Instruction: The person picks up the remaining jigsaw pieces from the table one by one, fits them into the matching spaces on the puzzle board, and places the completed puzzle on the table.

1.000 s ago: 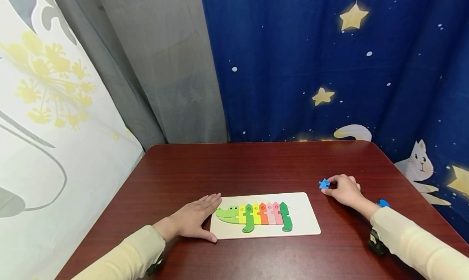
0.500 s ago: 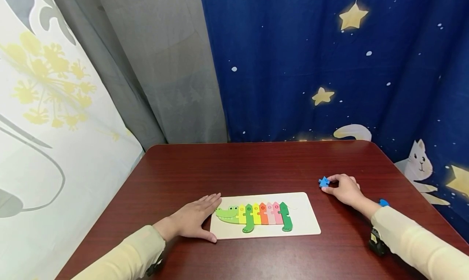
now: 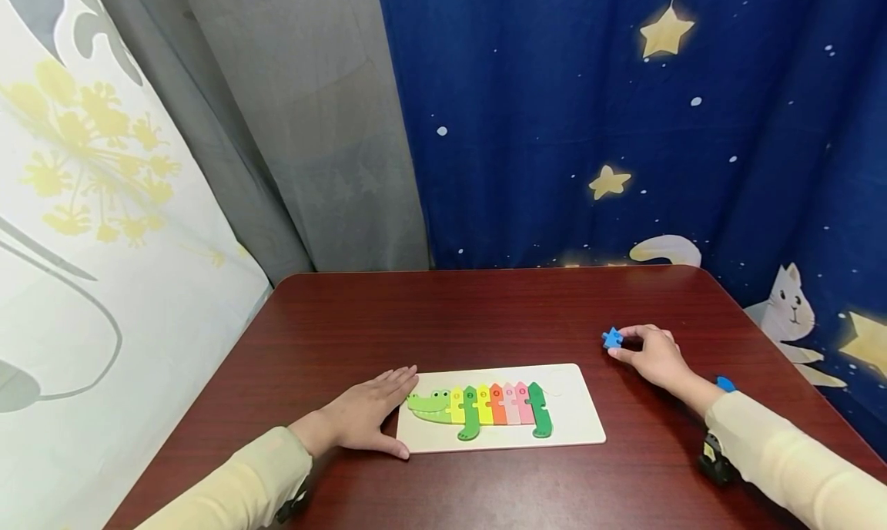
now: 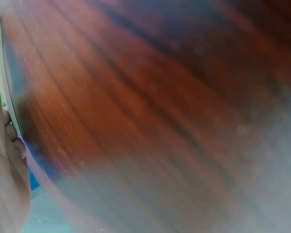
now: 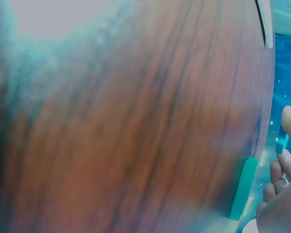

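Though multicol. crocodile pcs [image 3: 496, 407] sit on white rectangular board [image 3: 577, 416], right of it remain blue jigsaw pc [image 3: 612, 338], pinched by R hand [image 3: 654, 354], & part-hidden blue pc [image 3: 724, 384]; flat L hand [image 3: 370, 410] touches board's left.

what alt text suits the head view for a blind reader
A person's right hand pinches a blue puzzle piece, while the left hand lies at the left edge of a pale board bearing a multicoloured crocodile puzzle. Another blue piece, partly hidden by the right arm, is on the reddish-brown table; a starry blue curtain hangs behind.

Table [image 3: 485, 314] with board [image 3: 577, 408], blue piece [image 3: 724, 384]
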Demonstrator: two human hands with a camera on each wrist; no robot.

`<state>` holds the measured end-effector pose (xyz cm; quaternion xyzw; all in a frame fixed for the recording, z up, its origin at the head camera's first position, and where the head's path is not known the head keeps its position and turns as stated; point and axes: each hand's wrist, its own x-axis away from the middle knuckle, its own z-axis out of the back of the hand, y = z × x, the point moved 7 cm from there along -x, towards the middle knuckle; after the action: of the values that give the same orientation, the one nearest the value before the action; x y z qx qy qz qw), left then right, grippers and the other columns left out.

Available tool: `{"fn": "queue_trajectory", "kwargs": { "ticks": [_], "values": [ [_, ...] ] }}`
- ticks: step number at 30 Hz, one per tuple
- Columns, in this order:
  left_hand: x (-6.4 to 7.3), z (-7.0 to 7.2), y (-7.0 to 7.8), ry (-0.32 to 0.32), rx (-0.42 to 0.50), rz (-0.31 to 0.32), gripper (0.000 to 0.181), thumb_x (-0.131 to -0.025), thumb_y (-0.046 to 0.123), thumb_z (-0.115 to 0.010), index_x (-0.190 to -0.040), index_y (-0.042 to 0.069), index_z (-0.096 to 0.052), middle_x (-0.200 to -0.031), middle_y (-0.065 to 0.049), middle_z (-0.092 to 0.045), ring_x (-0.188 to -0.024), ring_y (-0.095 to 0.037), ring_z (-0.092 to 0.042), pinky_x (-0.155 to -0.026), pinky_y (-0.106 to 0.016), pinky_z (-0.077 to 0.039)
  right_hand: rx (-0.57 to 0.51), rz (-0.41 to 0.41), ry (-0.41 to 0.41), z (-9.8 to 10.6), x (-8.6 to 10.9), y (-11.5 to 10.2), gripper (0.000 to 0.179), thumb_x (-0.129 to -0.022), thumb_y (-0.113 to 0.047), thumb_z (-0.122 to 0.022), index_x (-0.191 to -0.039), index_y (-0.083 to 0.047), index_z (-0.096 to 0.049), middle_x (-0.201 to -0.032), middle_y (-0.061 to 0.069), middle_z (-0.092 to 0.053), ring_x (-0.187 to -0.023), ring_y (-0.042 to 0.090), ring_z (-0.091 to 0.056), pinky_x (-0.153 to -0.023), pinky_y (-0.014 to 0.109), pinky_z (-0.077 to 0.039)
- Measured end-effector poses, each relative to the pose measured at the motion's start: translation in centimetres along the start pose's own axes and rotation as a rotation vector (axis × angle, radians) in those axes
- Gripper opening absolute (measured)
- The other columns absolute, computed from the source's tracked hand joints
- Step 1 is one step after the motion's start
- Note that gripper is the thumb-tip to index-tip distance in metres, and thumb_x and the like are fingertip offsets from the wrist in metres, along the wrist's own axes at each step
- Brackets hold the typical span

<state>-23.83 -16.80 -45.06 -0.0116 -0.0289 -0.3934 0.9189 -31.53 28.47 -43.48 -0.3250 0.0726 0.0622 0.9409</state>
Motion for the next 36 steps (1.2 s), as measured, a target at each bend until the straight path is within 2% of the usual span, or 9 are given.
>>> {"fn": "queue_trajectory", "kwargs": {
  "ticks": [20, 30, 36],
  "values": [
    [-0.1, -0.2, -0.1, 0.008, -0.007, -0.003, 0.116, -0.076, 0.086, -0.042, -0.154, 0.003, -0.022, -0.16, -0.011, -0.016, -0.146, -0.022, -0.015, -0.117, -0.035, -0.018, 0.001, 0.099, -0.018, 0.0, 0.3, -2.7, 0.047, -0.087, -0.021, -0.075, -0.12, 0.007, -0.059, -0.116, 0.027, -0.06, -0.108, 0.042, -0.045, -0.09, 0.059, -0.042],
    [-0.2, -0.3, -0.1, 0.006, 0.001, -0.004, 0.116, -0.076, 0.086, -0.042, -0.154, 0.003, -0.021, -0.161, -0.011, -0.016, -0.146, -0.022, -0.014, -0.117, -0.035, -0.017, -0.012, 0.112, -0.046, -0.3, 0.8, -3.7, 0.046, -0.086, -0.022, -0.076, -0.12, 0.005, -0.06, -0.109, 0.021, -0.063, -0.106, 0.038, -0.046, -0.086, 0.056, -0.045],
    [-0.2, -0.4, -0.2, 0.002, -0.003, -0.002, 0.116, -0.076, 0.086, -0.042, -0.155, 0.003, -0.02, -0.161, -0.011, -0.015, -0.146, -0.021, -0.014, -0.117, -0.035, -0.017, -0.017, 0.128, -0.056, -0.4, 1.1, -4.4, 0.043, -0.085, -0.022, -0.076, -0.119, 0.002, -0.062, -0.105, 0.015, -0.065, -0.104, 0.035, -0.046, -0.08, 0.049, -0.045]
  ]
}}
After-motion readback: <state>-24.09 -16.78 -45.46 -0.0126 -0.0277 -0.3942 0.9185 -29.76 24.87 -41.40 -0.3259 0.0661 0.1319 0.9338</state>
